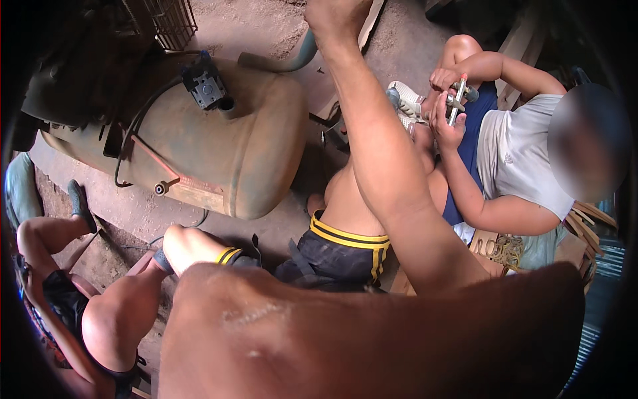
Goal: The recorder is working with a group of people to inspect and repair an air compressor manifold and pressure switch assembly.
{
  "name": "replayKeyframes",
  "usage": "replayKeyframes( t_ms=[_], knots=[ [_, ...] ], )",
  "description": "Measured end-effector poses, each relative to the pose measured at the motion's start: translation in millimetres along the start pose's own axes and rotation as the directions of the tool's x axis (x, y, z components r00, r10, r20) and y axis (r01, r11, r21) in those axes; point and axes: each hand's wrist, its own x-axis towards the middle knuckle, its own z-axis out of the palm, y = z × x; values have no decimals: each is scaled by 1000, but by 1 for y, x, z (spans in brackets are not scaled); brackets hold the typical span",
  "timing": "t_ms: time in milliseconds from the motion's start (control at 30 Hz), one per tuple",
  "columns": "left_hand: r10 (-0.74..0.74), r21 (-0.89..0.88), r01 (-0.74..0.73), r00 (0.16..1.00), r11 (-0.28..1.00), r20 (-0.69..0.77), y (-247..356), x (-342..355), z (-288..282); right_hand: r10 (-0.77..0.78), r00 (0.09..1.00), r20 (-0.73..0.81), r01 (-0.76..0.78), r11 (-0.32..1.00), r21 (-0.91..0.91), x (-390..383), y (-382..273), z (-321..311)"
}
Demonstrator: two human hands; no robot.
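My right arm reaches up across the view, and my right hand [337,14] is closed around the upper end of a blue-grey curved pipe handle [292,63]. The top edge cuts off part of this hand. The handle is fixed to the end of a worn, brownish-green air compressor tank [266,146]. On top of the tank sits a small dark pressure switch box [207,90], with a black hose beside it. A large, blurred bare limb fills the lower edge close up, and my left hand does not show.
At right, a seated person [525,146] in a pale shirt holds a metal spray gun [457,100]. Another person [113,319] sits at lower left. A wire cage [171,23] stands behind the tank. Wood pieces [585,226] lie at far right.
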Motion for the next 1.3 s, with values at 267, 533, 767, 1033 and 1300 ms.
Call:
replayKeyframes(
  t_ms=[267, 533, 767, 1033, 1300],
  knots=[
    [-19, 6, 18, 1000, 1000, 16, -5, -1, 0, 34, 999, -6, -34, 999, -22, 2, -1, -1],
    [-37, 12, 37, 999, 999, 5, -9, 1, -3, 49, 999, -20, -50, 998, -33, 5, 13, 4],
    [-170, 284, 280, 919, 917, -356, -37, -33, -44, 106, 993, 50, -99, 988, -119, -1, 5, 2],
    [156, 847, 532, 837, -10, -524, -80, -111, -101, 173, 974, 146, -187, 979, 86, 1, -18, -14],
    [144, 860, 442, 897, -256, -418, -98, -130, -118, 191, 968, 164, -205, 976, 72, 1, -17, -13]
  ],
)
